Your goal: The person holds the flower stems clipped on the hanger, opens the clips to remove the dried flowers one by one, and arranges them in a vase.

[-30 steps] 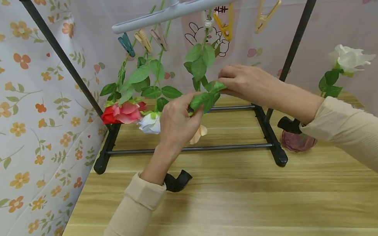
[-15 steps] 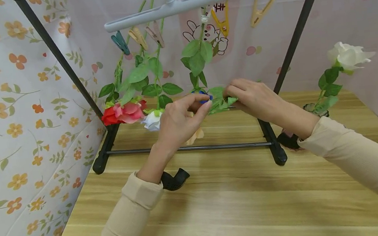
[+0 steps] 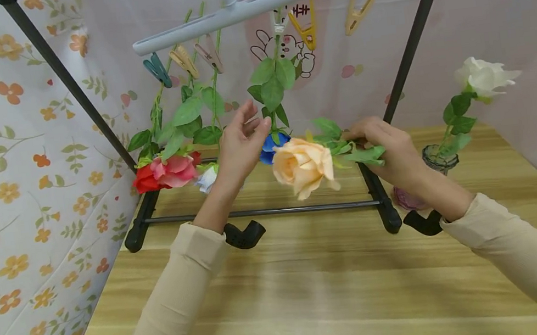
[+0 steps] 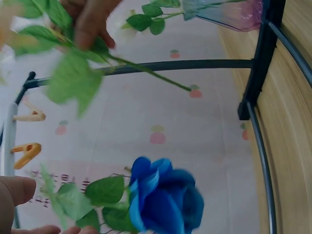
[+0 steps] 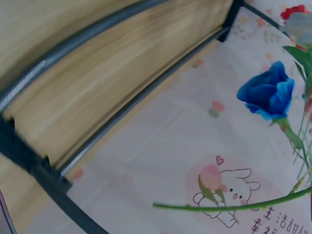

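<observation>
My right hand (image 3: 388,148) holds a peach artificial rose (image 3: 304,164) by its leafy stem, bloom pointing left. In the left wrist view, the right hand's fingers (image 4: 87,24) pinch the green stem (image 4: 151,73), whose bare end sticks out past them. My left hand (image 3: 241,145) is raised beside a blue rose (image 3: 273,146), fingers loosely bent and holding nothing. The blue rose hangs upside down from a white clothespin (image 3: 279,25) on the grey hanger bar (image 3: 260,4). Its petals (image 5: 268,92) show fully in the right wrist view.
Red and pink roses (image 3: 169,170) and a whitish rose (image 3: 207,180) hang left from clothespins (image 3: 183,61). Two yellow clothespins (image 3: 304,28) hang at right. A black rack (image 3: 263,212) stands on the wooden table (image 3: 312,289). A white rose (image 3: 487,76) stands in a glass vase (image 3: 439,159).
The peach rose has come up and right from behind the left hand, carried by my right hand. My left hand has let go of it and risen slightly, fingers opening.
</observation>
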A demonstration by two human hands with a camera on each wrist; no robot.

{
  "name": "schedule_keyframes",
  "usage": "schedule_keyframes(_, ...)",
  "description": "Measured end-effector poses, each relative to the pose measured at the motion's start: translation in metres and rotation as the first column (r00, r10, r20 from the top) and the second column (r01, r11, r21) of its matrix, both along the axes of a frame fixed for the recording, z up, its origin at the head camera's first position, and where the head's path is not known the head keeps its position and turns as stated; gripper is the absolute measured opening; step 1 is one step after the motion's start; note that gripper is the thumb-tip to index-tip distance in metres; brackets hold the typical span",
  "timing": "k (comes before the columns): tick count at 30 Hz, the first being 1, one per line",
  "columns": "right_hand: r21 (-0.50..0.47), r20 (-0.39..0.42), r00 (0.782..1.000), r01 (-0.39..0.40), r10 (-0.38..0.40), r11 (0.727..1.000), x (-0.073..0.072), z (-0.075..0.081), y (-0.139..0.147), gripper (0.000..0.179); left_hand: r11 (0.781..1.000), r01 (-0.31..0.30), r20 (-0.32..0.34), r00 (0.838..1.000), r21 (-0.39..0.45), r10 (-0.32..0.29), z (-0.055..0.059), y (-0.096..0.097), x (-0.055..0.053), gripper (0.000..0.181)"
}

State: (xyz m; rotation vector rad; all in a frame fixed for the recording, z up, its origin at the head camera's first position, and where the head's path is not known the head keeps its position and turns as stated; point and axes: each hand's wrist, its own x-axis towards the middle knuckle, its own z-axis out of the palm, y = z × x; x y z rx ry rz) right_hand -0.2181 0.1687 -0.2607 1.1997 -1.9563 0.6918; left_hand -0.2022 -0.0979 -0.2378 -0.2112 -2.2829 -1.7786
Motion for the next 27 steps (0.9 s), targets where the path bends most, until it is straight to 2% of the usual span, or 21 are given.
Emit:
schedule_keyframes(2,-0.119,0.074,0.997,0.004,0.005,0.993,0.007,-0.002,0.004,0.041,1.000,0.000,0.017,1.000,-0.007,0.001,-0.002,0.003,-0.007,0.066)
schedule_keyframes(4,-0.240,0.167,0.986,0.012,0.029,0.971,0.014,-0.003,0.007,0.036,0.999,-0.010,0.024,1.000,-0.038,0.011,-0.005,0.005,-0.015,0.070)
schedule_keyframes(6,-0.348,0.271,0.959,0.017,0.084,0.938,0.021,-0.002,0.011,0.027,0.995,-0.045,0.017,0.999,-0.088,0.046,-0.009,0.006,-0.022,0.072)
schedule_keyframes(8,-0.464,0.340,0.921,-0.010,0.188,0.886,0.027,0.000,0.015,0.029,0.989,-0.082,0.010,0.996,-0.125,0.084,-0.014,0.006,-0.027,0.073)
schedule_keyframes(9,-0.520,0.358,0.901,-0.026,0.245,0.854,0.030,0.001,0.016,0.036,0.985,-0.100,0.005,0.995,-0.140,0.102,-0.016,0.006,-0.029,0.074)
schedule_keyframes(11,-0.617,0.353,0.867,-0.066,0.351,0.784,0.035,0.002,0.019,0.041,0.980,-0.129,-0.006,0.992,-0.150,0.129,-0.022,0.005,-0.033,0.074)
schedule_keyframes(14,-0.711,0.302,0.841,-0.115,0.448,0.694,0.042,0.004,0.025,0.036,0.976,-0.153,-0.014,0.988,-0.153,0.152,-0.028,0.003,-0.036,0.075)
schedule_keyframes(17,-0.756,0.261,0.845,-0.122,0.467,0.643,0.048,0.006,0.032,0.034,0.973,-0.175,-0.030,0.985,-0.153,0.173,-0.031,0.002,-0.038,0.074)
schedule_keyframes(18,-0.763,0.260,0.850,-0.110,0.458,0.637,0.050,0.007,0.035,0.033,0.970,-0.187,-0.036,0.982,-0.154,0.184,-0.031,0.001,-0.037,0.074)
schedule_keyframes(19,-0.778,0.252,0.851,-0.105,0.460,0.620,0.051,0.008,0.038,0.033,0.968,-0.199,-0.043,0.980,-0.155,0.194,-0.032,0.000,-0.037,0.074)
schedule_keyframes(21,-0.800,0.238,0.867,-0.081,0.439,0.594,0.054,0.011,0.044,0.031,0.965,-0.213,-0.051,0.977,-0.153,0.208,-0.032,-0.001,-0.037,0.074)
schedule_keyframes(25,-0.864,0.198,0.892,-0.038,0.407,0.502,0.063,0.019,0.062,0.031,0.967,-0.217,-0.084,0.975,-0.132,0.208,-0.034,0.000,-0.038,0.074)
schedule_keyframes(27,-0.883,0.187,0.908,-0.012,0.375,0.469,0.067,0.024,0.071,0.031,0.970,-0.215,-0.101,0.974,-0.111,0.205,-0.035,0.002,-0.039,0.074)
